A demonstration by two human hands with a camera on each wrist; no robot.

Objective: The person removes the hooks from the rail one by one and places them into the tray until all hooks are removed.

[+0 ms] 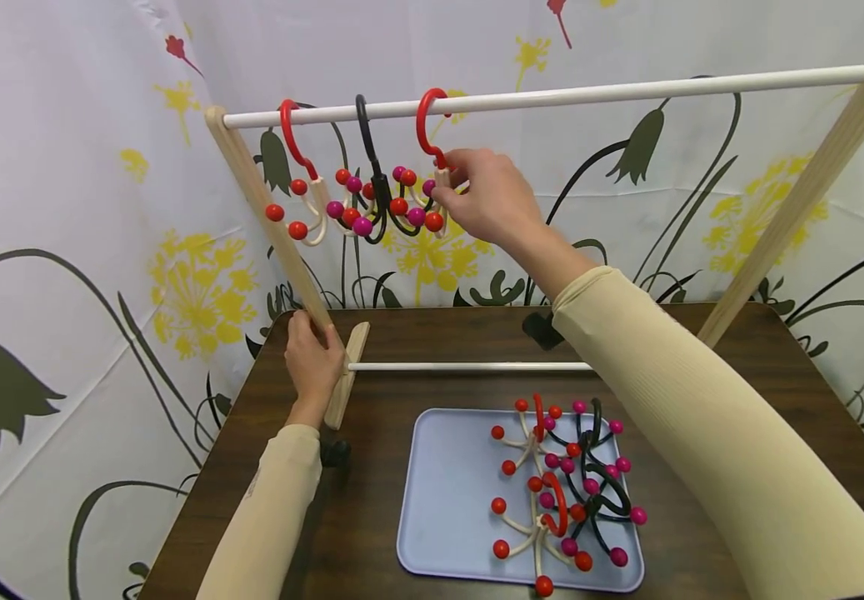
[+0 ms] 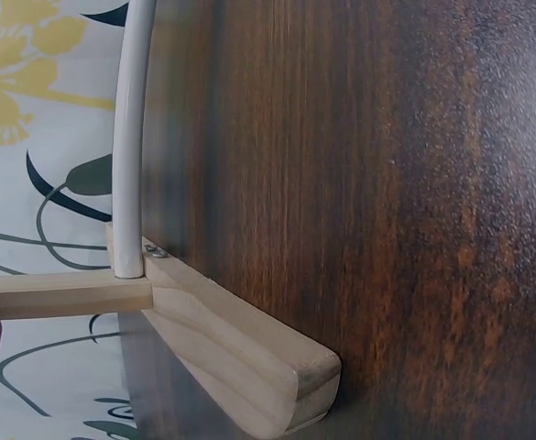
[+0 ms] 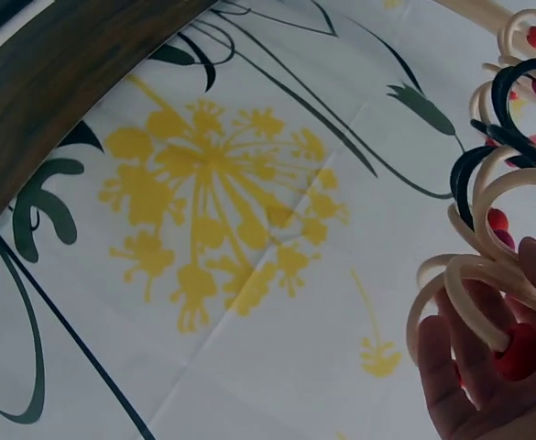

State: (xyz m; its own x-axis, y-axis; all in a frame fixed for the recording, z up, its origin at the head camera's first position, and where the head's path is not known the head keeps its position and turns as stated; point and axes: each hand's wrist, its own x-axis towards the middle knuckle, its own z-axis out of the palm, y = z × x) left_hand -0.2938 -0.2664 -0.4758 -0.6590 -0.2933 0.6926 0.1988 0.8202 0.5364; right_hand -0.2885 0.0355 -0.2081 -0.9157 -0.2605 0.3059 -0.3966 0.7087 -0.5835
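Below the white round rod point(image 1: 551, 97), my right hand point(image 1: 493, 198) clamps its fingers on a red-hooked cream hanger point(image 1: 442, 178), my left hand point(image 1: 313, 363) gripping a pale wooden post point(image 1: 286, 250).

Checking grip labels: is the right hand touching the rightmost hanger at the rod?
Touching. The head view shows the right hand pinching the hanger just below its red hook.

Brown table point(image 1: 375, 500) beneath blue tray point(image 1: 446, 492) and rack point(image 1: 469, 367)
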